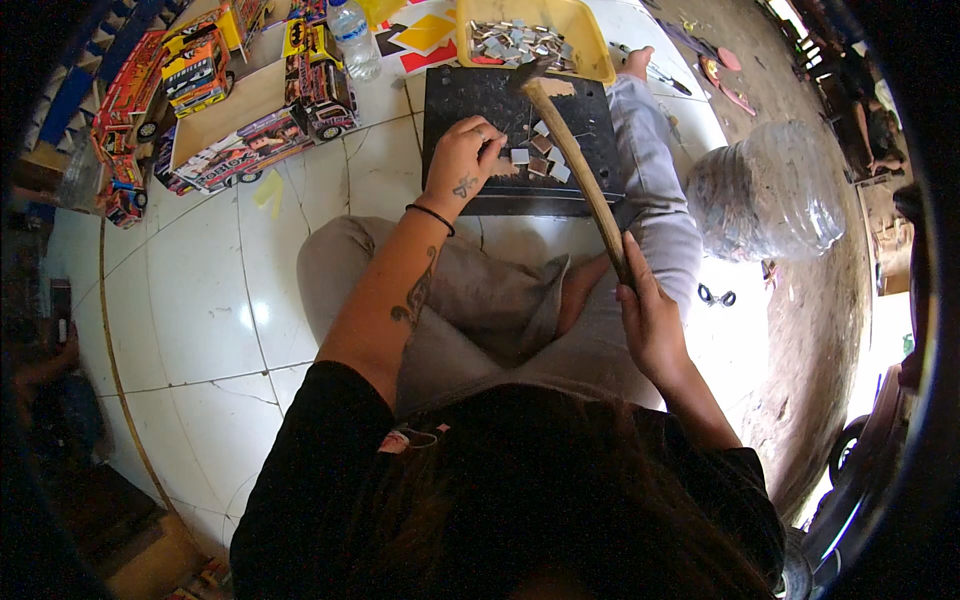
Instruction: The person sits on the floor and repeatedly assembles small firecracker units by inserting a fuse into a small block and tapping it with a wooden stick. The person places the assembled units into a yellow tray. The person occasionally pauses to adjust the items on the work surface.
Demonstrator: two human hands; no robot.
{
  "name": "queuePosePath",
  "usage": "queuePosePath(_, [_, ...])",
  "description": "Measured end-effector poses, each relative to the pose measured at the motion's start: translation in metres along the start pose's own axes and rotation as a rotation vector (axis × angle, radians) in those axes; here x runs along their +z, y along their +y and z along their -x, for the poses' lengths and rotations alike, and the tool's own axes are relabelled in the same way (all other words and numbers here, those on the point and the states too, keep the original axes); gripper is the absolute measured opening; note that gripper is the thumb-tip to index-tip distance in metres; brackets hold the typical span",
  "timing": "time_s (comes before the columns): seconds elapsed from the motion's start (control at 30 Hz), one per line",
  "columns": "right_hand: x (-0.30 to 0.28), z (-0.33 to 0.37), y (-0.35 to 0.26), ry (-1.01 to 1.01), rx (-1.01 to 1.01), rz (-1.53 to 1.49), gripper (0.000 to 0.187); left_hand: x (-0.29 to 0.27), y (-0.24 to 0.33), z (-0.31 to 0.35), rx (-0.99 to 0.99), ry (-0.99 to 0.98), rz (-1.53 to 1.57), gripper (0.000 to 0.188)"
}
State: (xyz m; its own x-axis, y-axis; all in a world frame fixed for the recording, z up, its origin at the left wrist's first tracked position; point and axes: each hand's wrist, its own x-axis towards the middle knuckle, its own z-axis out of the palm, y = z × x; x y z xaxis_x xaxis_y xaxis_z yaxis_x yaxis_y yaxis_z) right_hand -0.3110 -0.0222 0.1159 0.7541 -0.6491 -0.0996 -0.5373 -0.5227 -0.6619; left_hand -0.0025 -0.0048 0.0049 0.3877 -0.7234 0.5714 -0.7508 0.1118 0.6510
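My right hand [650,315] grips the lower end of a hammer's wooden handle [580,165]. The handle slants up and away to the left, and the dark hammer head [532,73] is above the far part of a black block-like work surface [450,110]. Over the left part of that surface, my left hand [468,155] has its fingers curled and pinched together; whatever is between them is too small to make out. Just right of these fingers lie several small square pieces [540,158], some silvery and some brown, partly behind the handle.
Beyond the block, a yellow tray [600,60] holds many similar squares. Toy trucks [245,140] and a water bottle [352,40] stand at the far left. To the right are a large clear plastic container [765,190] and black-handled scissors [716,296]. My crossed legs border the block.
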Motion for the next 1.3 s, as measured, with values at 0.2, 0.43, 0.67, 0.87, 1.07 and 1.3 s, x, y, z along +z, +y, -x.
queuePosePath(0.2, [0.001, 0.003, 0.0, -0.009, -0.085, 0.085, 0.061, 0.0, 0.001, -0.002, 0.0, 0.012, -0.021, 0.008])
queuePosePath(0.43, [0.003, 0.002, 0.005, 0.044, -0.146, 0.062, 0.059, -0.003, 0.003, -0.006, -0.082, -0.039, -0.008, 0.01])
queuePosePath(0.67, [0.002, -0.004, 0.004, 0.033, -0.155, 0.113, 0.059, -0.003, 0.002, -0.004, -0.102, -0.032, 0.002, 0.011])
queuePosePath(0.87, [-0.001, -0.007, 0.006, 0.022, -0.122, 0.107, 0.059, -0.002, 0.001, -0.003, -0.121, -0.02, 0.033, 0.011])
queuePosePath(1.07, [-0.004, -0.008, 0.006, -0.005, -0.138, 0.081, 0.061, -0.002, 0.001, -0.002, -0.126, -0.033, 0.023, 0.012])
queuePosePath(1.3, [-0.005, -0.007, 0.004, 0.04, -0.179, 0.048, 0.06, 0.0, 0.001, -0.002, -0.086, -0.004, 0.024, 0.013])
